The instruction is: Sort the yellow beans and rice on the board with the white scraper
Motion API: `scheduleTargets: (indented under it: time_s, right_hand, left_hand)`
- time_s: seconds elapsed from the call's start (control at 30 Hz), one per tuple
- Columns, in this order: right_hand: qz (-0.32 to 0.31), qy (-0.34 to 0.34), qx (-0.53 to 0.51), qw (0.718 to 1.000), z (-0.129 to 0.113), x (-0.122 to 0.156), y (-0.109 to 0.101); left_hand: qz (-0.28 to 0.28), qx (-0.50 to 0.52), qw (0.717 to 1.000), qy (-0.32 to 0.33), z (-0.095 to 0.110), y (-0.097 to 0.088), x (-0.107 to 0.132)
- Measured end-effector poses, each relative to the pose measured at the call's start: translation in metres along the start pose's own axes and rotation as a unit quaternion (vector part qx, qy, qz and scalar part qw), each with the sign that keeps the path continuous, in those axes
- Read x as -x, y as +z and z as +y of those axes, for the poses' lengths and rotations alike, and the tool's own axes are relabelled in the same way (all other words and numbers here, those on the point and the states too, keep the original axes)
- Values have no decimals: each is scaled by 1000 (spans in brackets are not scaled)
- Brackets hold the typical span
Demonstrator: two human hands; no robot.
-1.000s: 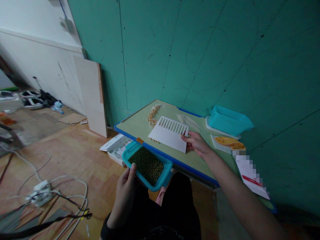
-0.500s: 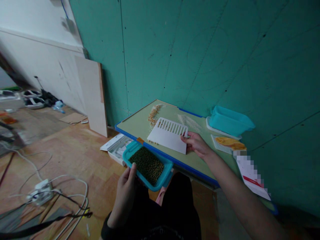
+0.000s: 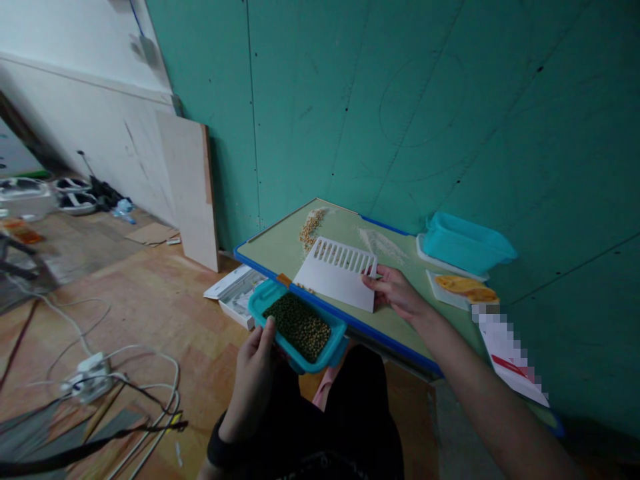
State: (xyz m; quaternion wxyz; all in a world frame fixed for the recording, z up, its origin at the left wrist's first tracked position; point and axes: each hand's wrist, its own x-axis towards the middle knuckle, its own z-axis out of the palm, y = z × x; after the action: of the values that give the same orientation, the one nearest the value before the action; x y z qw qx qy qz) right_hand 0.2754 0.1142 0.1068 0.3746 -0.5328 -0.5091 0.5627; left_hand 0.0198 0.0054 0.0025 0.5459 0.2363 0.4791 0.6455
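Left hand (image 3: 254, 363): pinching tub (image 3: 265, 292), lower centre; hold it level (beans (image 3: 297, 325) inside).
Right hand (image 3: 399, 293): pinching scraper (image 3: 336, 283), near centre; angle it low.

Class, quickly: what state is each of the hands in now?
Left hand: closed, holding the blue tub of beans.
Right hand: closed, holding the white slotted scraper.

Blue-edged tbl. (image 3: 273, 243) is strewn w/ yellowish beans (image 3: 311, 229) far L., white powder (image 3: 383, 244) mid-back; white tray (image 3: 423, 249), white pad (image 3: 440, 287) & red-striped card (image 3: 521, 385) are lined up R.
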Motion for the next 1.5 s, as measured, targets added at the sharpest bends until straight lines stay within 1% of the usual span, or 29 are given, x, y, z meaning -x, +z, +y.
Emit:
scheduleTargets:
  time_s: [0.27,0.47,0.63,0.7,0.83,0.93,1.13,1.3,1.4,1.5]
  right_hand:
    - [-6,0,-10,1000,0,3,1]
    - [-19,10,-5,1000,3,5,-2]
    - [-22,3,2,1000,5,6,-3]
    - [-16,-13,5,1000,5,8,-2]
    - [-3,-96,23,995,3,12,2]
    - [-6,-134,52,990,2,17,5]
    - [6,-162,89,983,3,22,7]
    - [3,-143,79,986,4,21,6]
    - [28,-139,54,988,4,19,6]
    - [90,-146,20,985,2,15,4]
  left_hand:
    - [0,13,1000,14,4,3,-3]
    - [5,20,1000,9,4,4,-3]
    - [10,34,999,5,4,6,-4]
    - [15,37,999,-1,5,7,-4]
    - [17,30,999,-4,8,8,-1]
    - [14,28,999,6,9,9,0]
    - [21,11,1000,14,8,8,-1]
    - [14,23,1000,4,7,7,0]
    - [17,26,1000,1,6,7,0]
    - [13,23,1000,-1,4,5,-1]
